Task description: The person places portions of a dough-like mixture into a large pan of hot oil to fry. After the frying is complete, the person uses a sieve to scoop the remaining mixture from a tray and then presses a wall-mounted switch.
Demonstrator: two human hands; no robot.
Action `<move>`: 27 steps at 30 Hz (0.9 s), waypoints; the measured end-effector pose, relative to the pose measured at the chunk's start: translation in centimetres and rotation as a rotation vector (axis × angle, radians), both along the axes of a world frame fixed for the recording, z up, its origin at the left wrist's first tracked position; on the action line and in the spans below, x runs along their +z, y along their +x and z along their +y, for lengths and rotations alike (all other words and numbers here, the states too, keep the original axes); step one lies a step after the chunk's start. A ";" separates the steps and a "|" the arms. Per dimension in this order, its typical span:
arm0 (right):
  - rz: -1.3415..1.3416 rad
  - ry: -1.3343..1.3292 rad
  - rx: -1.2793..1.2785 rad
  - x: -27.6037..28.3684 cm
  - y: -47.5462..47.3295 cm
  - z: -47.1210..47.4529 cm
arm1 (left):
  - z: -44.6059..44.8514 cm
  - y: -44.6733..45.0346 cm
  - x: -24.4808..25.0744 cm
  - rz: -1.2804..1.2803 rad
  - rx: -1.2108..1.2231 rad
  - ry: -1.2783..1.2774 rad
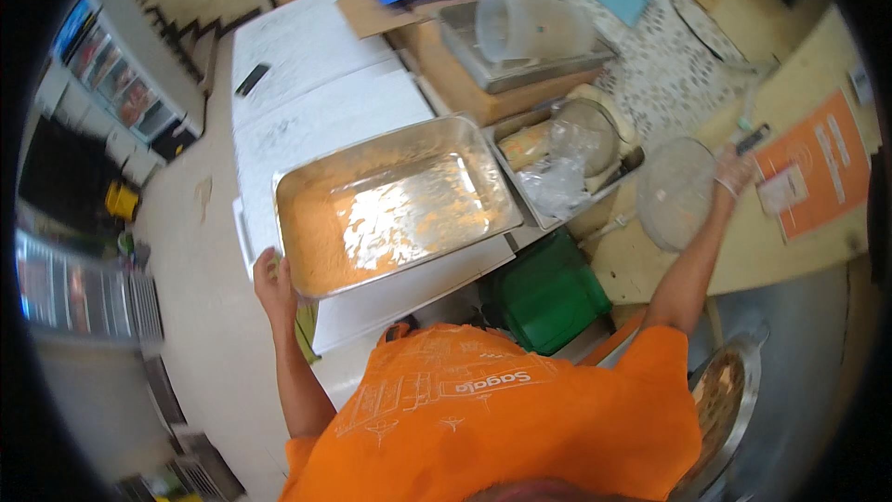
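Note:
A deep rectangular steel pan [390, 216], its inside smeared with an orange-coloured residue, sits before me over the white chest freezer lids. At its left end my left hand [274, 282] curls round the rim. A bit of yellow-green material shows between the fingers, and a similar strip [306, 331] hangs below the pan. My right hand [735, 171], in a clear thin glove, reaches out over the pale counter [627, 272]. It grips a utensil with a dark handle [752, 139]; the utensil's other end cannot be made out. Beside that hand lies a round translucent lid [676, 195].
Right of the pan stands a metal tub [547, 219] with plastic bags and wrapped items. Behind it, a translucent bucket [533, 24] lies on a steel tray. A green bin [550, 293] stands below. A large round pan [725, 404] is at lower right; a phone-like object [252, 79] rests on the freezer.

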State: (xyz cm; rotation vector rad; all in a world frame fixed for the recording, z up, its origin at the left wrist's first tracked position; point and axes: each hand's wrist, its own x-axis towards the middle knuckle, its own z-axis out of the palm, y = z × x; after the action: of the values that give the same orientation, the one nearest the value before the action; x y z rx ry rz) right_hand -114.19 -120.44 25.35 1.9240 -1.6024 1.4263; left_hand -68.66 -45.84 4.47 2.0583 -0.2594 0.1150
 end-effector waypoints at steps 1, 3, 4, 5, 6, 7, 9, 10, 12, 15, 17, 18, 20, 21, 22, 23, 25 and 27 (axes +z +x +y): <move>-0.047 0.174 0.132 2.0 0.8 1.1 | 0.7 -0.1 -0.5 0.025 -0.002 0.022; -0.195 0.433 0.410 5.3 2.6 4.7 | 1.4 -0.1 -0.6 0.143 0.025 0.113; -0.311 0.494 0.569 6.5 4.6 7.2 | 1.1 0.6 -0.7 0.187 0.024 0.142; -0.427 0.547 0.725 7.3 6.4 9.7 | 1.8 1.8 -2.4 0.175 -0.019 0.164; -0.269 0.567 0.803 8.1 8.2 11.3 | 3.0 3.4 -5.1 0.168 -0.064 0.183; -0.156 0.465 0.864 7.5 9.7 12.2 | 3.1 4.0 -7.3 0.170 -0.126 0.200; -0.072 0.422 0.978 5.5 14.8 17.6 | 1.7 2.7 -5.1 0.188 -0.107 0.249; -0.101 0.465 1.029 5.6 17.9 21.9 | 1.2 2.7 -3.9 0.186 -0.097 0.272; 0.121 0.283 1.240 2.3 22.0 25.9 | 1.3 3.2 -4.6 0.185 -0.127 0.284; 0.405 -0.145 1.552 -3.7 29.5 34.1 | 3.7 4.2 -7.4 0.119 -0.222 0.242; 0.616 -0.222 1.674 -9.4 33.3 36.8 | 2.9 2.6 -5.2 0.151 -0.228 0.255; 0.679 -0.237 1.654 -12.7 34.5 37.5 | 2.3 2.0 -3.6 0.185 -0.234 0.236; 0.763 -0.223 1.652 -18.2 35.1 38.3 | 1.9 0.8 -0.9 0.265 -0.232 0.211; 0.787 -0.209 1.666 -20.2 35.1 38.6 | 2.2 0.7 -1.2 0.249 -0.229 0.201; 0.812 -0.195 1.686 -20.9 34.9 39.2 | 2.7 0.2 -2.0 0.235 -0.221 0.192; 0.849 -0.123 1.730 -21.4 34.4 39.4 | 3.0 -0.1 -2.5 0.221 -0.215 0.183; 0.926 0.031 1.804 -21.4 32.9 39.5 | 3.8 -0.3 -3.4 0.215 -0.223 0.180; 1.002 0.126 1.836 -21.3 31.8 39.1 | 4.3 -0.2 -4.6 0.184 -0.231 0.150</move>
State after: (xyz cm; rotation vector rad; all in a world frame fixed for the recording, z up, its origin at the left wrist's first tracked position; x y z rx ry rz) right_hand -82.44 -81.36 4.03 3.2538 0.8655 0.1374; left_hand -68.90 -41.53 -0.11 2.1538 -0.3983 -0.2409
